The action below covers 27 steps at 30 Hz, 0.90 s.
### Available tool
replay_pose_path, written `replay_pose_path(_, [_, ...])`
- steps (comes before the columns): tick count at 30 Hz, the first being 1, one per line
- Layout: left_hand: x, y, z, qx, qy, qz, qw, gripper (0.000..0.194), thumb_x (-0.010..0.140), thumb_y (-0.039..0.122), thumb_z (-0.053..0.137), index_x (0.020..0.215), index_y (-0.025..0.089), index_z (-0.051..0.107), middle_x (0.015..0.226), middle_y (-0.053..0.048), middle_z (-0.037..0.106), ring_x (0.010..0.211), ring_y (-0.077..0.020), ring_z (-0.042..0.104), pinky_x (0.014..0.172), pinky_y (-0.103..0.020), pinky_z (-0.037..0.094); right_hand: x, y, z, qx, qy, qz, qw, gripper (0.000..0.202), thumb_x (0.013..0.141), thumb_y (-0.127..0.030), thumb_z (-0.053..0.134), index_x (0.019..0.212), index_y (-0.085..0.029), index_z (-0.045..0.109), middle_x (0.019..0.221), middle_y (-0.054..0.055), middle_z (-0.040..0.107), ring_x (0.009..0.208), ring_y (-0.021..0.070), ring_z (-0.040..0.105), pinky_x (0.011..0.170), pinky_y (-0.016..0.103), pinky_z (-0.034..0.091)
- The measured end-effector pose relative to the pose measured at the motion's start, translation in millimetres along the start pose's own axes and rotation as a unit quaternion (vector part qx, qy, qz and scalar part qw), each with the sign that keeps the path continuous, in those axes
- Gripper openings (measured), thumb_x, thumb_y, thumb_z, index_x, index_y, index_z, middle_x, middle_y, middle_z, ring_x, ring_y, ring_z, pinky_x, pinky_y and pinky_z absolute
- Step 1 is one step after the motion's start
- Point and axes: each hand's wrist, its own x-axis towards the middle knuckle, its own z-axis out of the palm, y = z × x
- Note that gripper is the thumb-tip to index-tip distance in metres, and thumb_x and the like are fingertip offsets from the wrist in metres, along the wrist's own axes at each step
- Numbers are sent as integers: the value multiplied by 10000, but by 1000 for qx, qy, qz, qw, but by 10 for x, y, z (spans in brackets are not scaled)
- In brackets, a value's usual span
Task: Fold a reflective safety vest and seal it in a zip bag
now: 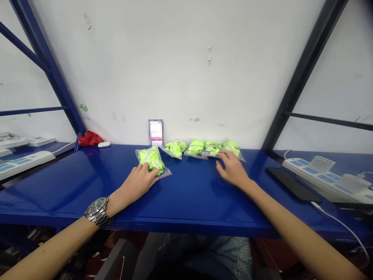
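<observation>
Neon-yellow fabric with grey bands fills a clear zip bag [150,156] lying in front of the others on the blue table. My left hand [141,181], with a metal watch [97,210] on its wrist, grips the near side of this bag, fingers over it and thumb at its lower edge. To the right, similar bags stand in a row against the wall: one [175,148], a second [196,147], a third [212,147] and one at the end [231,147]. My right hand [233,169] hovers at the front of the last two, thumb and fingers apart, holding nothing visible.
A phone [155,132] with a lit screen leans on the wall. Red cloth [89,138] and a white case [104,144] lie at back left. A black phone [293,184] with a white cable lies by a power strip [326,177] on the right. Metal posts flank the blue table [186,202].
</observation>
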Motion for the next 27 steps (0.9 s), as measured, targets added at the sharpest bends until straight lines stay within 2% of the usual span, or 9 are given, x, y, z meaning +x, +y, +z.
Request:
replay_pose_path(4, [-13, 232, -107, 21, -8, 15, 1000, 336, 1009, 361, 311, 1049, 184, 594, 916, -123, 515, 761, -235, 531, 703, -393, 476, 73, -458, 76, 91, -47, -81, 991, 205, 903, -175, 474, 1066, -161, 596, 1068, 141, 627, 1014, 254, 579, 902, 419, 476])
replay_pose_path(9, [-57, 659, -258, -27, 18, 121, 992, 289, 954, 395, 486, 1147, 187, 539, 1049, -141, 538, 881, -255, 553, 746, -383, 503, 88, -816, 91, 173, -115, -92, 974, 101, 897, -183, 502, 888, -177, 602, 862, 68, 634, 841, 192, 572, 779, 319, 460])
replay_pose_path(14, [239, 833, -274, 28, 144, 238, 960, 271, 958, 269, 458, 1183, 135, 531, 1275, -227, 503, 1013, -288, 570, 817, -426, 495, 81, -596, 80, 215, -93, 18, 972, 153, 880, -131, 453, 798, -176, 575, 785, 31, 611, 738, 157, 541, 701, 276, 404])
replay_pose_path(16, [436, 806, -256, 58, 213, 279, 935, 266, 963, 249, 452, 1166, 104, 544, 1206, -212, 561, 999, -285, 578, 833, -437, 483, 74, -446, 70, 231, -66, 65, 968, 163, 886, -159, 456, 773, -179, 571, 749, 18, 605, 690, 148, 529, 678, 270, 388])
replay_pose_path(19, [680, 758, -201, 94, 314, 324, 888, 237, 947, 179, 486, 1168, 114, 544, 911, -99, 630, 803, -219, 584, 718, -374, 475, 65, -311, 48, 249, -12, 119, 961, 165, 875, -197, 475, 741, -185, 571, 704, 4, 593, 656, 146, 523, 656, 267, 376])
replay_pose_path(21, [761, 765, -141, 97, 346, 310, 880, 186, 936, 124, 488, 1109, 129, 554, 772, -42, 596, 683, -181, 546, 631, -322, 443, 61, -314, 30, 268, 18, 144, 952, 171, 860, -208, 483, 714, -188, 568, 673, -1, 582, 637, 147, 524, 637, 266, 373])
replay_pose_path(23, [772, 810, -66, 59, 347, 252, 901, 106, 939, 114, 476, 1004, 131, 558, 734, -33, 573, 660, -173, 531, 603, -302, 433, 54, -385, 16, 289, 23, 149, 945, 233, 865, -237, 488, 643, -191, 541, 608, -8, 551, 585, 140, 503, 599, 266, 361])
replay_pose_path(25, [734, 874, 13, -10, 333, 186, 924, 89, 957, 139, 459, 968, 129, 547, 772, -51, 581, 696, -179, 545, 618, -296, 451, 45, -497, 17, 315, -21, 132, 940, 353, 897, -302, 488, 561, -194, 497, 528, -15, 512, 517, 126, 472, 560, 266, 347])
replay_pose_path(27, [680, 930, 83, -71, 310, 151, 936, 122, 975, 161, 434, 1025, 117, 536, 844, -76, 596, 759, -189, 565, 652, -294, 473, 35, -618, 38, 358, -100, 117, 921, 425, 935, -381, 469, 556, -191, 506, 501, -17, 523, 469, 113, 471, 532, 259, 355])
